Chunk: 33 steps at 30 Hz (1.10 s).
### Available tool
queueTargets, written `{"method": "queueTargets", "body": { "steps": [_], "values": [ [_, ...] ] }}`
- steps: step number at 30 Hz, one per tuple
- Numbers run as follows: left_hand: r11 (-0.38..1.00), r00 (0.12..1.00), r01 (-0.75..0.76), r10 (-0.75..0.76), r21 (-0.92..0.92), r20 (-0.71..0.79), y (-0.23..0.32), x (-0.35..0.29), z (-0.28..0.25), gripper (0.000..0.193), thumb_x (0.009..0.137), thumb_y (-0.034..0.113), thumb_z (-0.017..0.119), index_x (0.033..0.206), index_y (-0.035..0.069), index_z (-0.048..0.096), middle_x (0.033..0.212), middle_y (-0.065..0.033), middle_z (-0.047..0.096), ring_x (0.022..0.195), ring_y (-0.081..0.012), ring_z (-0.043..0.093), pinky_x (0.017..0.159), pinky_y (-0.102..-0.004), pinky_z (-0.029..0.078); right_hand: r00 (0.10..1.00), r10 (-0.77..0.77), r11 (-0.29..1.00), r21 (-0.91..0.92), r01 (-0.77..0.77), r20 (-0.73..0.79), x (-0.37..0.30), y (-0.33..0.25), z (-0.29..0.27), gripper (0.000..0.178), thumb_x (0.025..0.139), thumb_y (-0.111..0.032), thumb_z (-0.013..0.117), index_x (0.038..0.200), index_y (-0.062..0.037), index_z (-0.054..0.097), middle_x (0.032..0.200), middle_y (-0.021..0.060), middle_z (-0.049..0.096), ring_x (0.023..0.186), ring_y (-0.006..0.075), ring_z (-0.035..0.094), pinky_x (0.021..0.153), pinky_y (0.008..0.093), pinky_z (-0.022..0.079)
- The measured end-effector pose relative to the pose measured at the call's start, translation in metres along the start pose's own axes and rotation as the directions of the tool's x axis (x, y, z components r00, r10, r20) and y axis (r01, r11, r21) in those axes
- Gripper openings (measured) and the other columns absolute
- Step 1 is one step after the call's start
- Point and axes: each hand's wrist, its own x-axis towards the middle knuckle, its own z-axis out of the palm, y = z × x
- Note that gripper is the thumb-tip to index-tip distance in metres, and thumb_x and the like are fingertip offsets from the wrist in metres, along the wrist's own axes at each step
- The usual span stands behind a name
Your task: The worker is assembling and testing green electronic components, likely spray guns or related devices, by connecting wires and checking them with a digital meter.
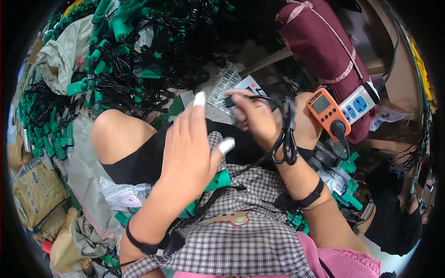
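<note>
My right hand (260, 119) is closed on a black power plug (230, 101), and its fingers are a little blurred. A coiled black cable (288, 141) hangs over that wrist. Just left of the plug, my left hand (187, 141) holds nothing. Its fingers are stretched out, with white covers on the thumb and one fingertip. A green tool body (219, 180) lies in my lap under the left wrist, partly hidden by it. Right of my right hand is an orange meter (320, 105) with a small screen and a black plug (340, 128) in it.
A white power strip (359, 105) sits beside the meter, near a maroon roll (320, 37) tied with cord. Green tools with black cords (116, 60) are heaped at the far left. A sheet of labels (226, 83) lies ahead; a yellow-brown sack (39, 194) stands at left.
</note>
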Motion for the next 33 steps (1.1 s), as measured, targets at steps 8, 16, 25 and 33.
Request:
{"method": "queueTargets", "body": {
  "steps": [8, 16, 25, 33],
  "values": [
    [0.980, 0.839, 0.106, -0.180, 0.171, 0.514, 0.008, -0.034, 0.056, 0.040, 0.076, 0.020, 0.071, 0.105, 0.002, 0.051, 0.083, -0.0130, 0.064, 0.075, -0.0294, 0.067, 0.060, -0.0384, 0.054, 0.749, -0.577, 0.625, -0.767, 0.148, -0.325, 0.121, 0.074, -0.088, 0.039, 0.094, -0.034, 0.047, 0.098, -0.0009, 0.067, 0.095, 0.0231, 0.066, 0.096, 0.0353, 0.063, 0.087, 0.0389, 0.047],
    [0.949, 0.917, 0.167, -0.249, 0.266, 0.312, 0.022, 0.007, 0.105, 0.023, 0.075, 0.013, 0.067, 0.090, 0.007, 0.051, 0.079, -0.0108, 0.065, 0.070, -0.0259, 0.069, 0.056, -0.0348, 0.055, 0.795, -0.340, 0.687, -0.710, -0.156, -0.503, 0.173, 0.114, -0.138, 0.050, 0.095, -0.044, 0.040, 0.080, -0.0080, 0.071, 0.097, 0.0173, 0.068, 0.089, 0.0379, 0.064, 0.082, 0.0438, 0.047],
    [0.964, 0.923, 0.106, -0.187, 0.243, 0.337, 0.003, -0.007, 0.127, 0.030, 0.074, 0.013, 0.066, 0.100, 0.002, 0.055, 0.078, -0.0102, 0.064, 0.068, -0.0241, 0.068, 0.056, -0.0333, 0.055, 0.812, -0.391, 0.596, -0.792, -0.135, -0.433, 0.164, 0.134, -0.143, 0.052, 0.096, -0.045, 0.035, 0.087, -0.0070, 0.069, 0.097, 0.0180, 0.067, 0.099, 0.0362, 0.062, 0.089, 0.0420, 0.045],
    [0.980, 0.918, 0.127, -0.176, 0.156, 0.355, 0.000, 0.000, 0.128, 0.038, 0.072, 0.019, 0.070, 0.102, 0.001, 0.054, 0.079, -0.0109, 0.063, 0.067, -0.0253, 0.067, 0.055, -0.0336, 0.054, 0.771, -0.477, 0.558, -0.824, -0.105, -0.421, 0.157, 0.135, -0.137, 0.046, 0.099, -0.043, 0.038, 0.090, -0.0079, 0.067, 0.089, 0.0180, 0.066, 0.090, 0.0369, 0.063, 0.079, 0.0425, 0.047]
  ]
}}
